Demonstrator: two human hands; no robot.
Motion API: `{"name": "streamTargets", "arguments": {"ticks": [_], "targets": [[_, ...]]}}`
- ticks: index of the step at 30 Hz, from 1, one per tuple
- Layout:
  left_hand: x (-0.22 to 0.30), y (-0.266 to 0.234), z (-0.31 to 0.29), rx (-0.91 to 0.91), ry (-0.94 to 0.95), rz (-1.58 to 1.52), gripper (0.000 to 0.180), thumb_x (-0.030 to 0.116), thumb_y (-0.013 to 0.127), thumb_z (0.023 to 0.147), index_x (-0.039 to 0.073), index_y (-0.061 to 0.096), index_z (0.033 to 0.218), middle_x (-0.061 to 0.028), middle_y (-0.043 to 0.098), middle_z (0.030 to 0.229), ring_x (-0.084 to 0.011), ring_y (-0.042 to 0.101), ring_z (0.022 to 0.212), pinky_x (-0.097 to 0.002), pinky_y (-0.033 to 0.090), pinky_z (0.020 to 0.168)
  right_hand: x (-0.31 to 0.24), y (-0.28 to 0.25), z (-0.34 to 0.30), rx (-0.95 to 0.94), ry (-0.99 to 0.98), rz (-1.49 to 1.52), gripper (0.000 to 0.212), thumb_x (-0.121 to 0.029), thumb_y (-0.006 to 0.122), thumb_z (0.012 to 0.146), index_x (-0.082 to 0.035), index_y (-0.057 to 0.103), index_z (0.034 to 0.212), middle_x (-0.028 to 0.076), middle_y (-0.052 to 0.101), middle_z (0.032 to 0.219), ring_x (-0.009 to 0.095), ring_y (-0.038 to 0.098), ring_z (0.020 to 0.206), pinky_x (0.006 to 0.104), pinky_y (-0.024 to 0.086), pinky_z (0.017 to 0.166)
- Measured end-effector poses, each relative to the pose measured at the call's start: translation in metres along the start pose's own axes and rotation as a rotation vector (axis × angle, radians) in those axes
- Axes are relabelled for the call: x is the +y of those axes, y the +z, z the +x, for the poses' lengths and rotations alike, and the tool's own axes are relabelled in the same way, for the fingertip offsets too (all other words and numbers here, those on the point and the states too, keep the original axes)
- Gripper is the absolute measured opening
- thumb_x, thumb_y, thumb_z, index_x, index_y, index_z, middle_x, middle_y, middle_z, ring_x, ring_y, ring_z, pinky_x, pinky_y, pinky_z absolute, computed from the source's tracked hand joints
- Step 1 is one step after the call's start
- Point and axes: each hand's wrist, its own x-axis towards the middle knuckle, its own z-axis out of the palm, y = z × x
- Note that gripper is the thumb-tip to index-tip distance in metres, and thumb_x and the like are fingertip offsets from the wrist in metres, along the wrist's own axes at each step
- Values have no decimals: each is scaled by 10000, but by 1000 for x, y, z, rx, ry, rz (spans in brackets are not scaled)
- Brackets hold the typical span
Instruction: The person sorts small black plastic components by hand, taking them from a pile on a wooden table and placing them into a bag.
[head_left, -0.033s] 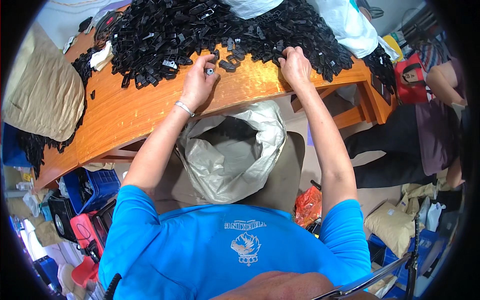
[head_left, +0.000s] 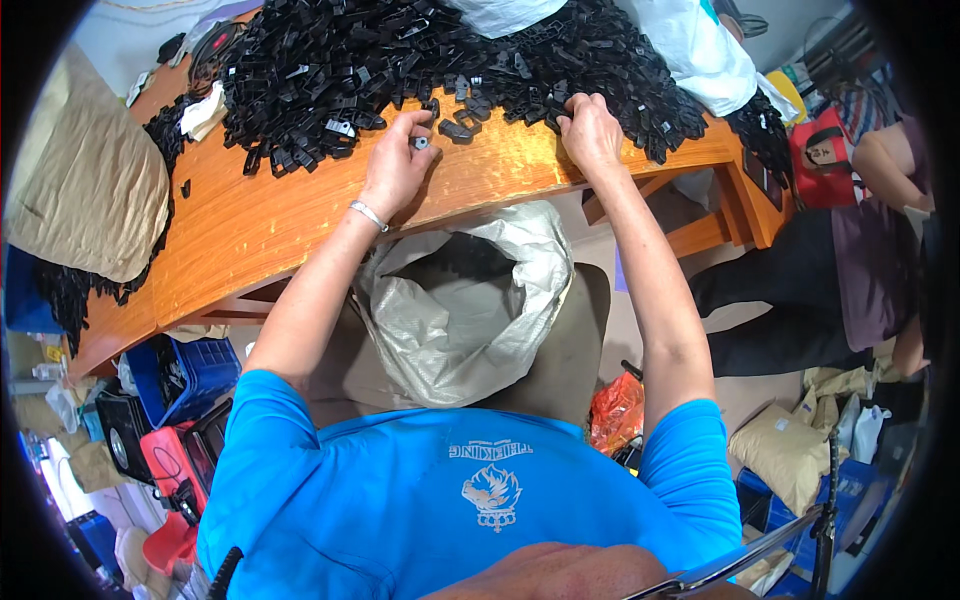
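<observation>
Two hands (head_left: 500, 150) touching black clips (head_left: 420, 60), table (head_left: 250, 230)

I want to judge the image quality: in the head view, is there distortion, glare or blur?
Head view: strong fisheye bending, the orange table edge curves and the corners go black; light is even and soft, with mild sheen on the wood; left hand, right hand and the pile of black parts look sharp.
</observation>
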Motion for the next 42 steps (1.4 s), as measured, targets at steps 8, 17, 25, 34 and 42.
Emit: {"name": "streamTargets", "arguments": {"ticks": [8, 17, 25, 34, 42], "targets": [[21, -15, -4, -144, 101, 421, 264, 243, 737, 973, 47, 753, 1149, -166, 711, 1088, -381, 695, 1038, -464, 547, 909, -15, -6, -15, 7, -57, 68, 318, -173, 802, 897, -35, 665, 1149, 219, 675, 1137, 429, 724, 983, 523, 584, 867], [16, -23, -14, -137, 361, 431, 263, 240, 755, 949, 89, 744, 1164, -138, 679, 1115, -373, 691, 1017, -466, 555, 895, -74, 6, -74, -71, -221, 195, 320, -197, 783, 883, -18, 635, 1104, 222, 692, 1043, 432, 725, 911, 518, 590, 794], [26, -16, -15, -179, 317, 480, 267, 316, 771, 941, 110, 750, 1110, -110, 690, 1016, -366, 710, 908, -460, 573, 783, -75, -7, -77, -238, -240, 233, 397, -271, 838, 873, -3, 701, 1132, 197, 714, 1084, 411, 716, 994, 495, 566, 877], [24, -3, -3, -136, 274, 483, 251, 320, 738, 976, 106, 792, 1094, -98, 703, 1025, -350, 713, 909, -450, 572, 798, -70, -14, -80, -275, -206, 214, 322, -203, 823, 878, -43, 758, 1150, 189, 710, 1134, 391, 719, 1021, 480, 573, 900], [17, -17, -13, -127, 162, 284, 389, 278, 841, 893, 54, 756, 1200, -121, 682, 1029, -304, 698, 939, -404, 550, 850, -69, -7, -78, -213, -188, 286, 263, -195, 814, 881, -45, 763, 1091, 185, 706, 1089, 396, 722, 976, 491, 575, 863]]}}
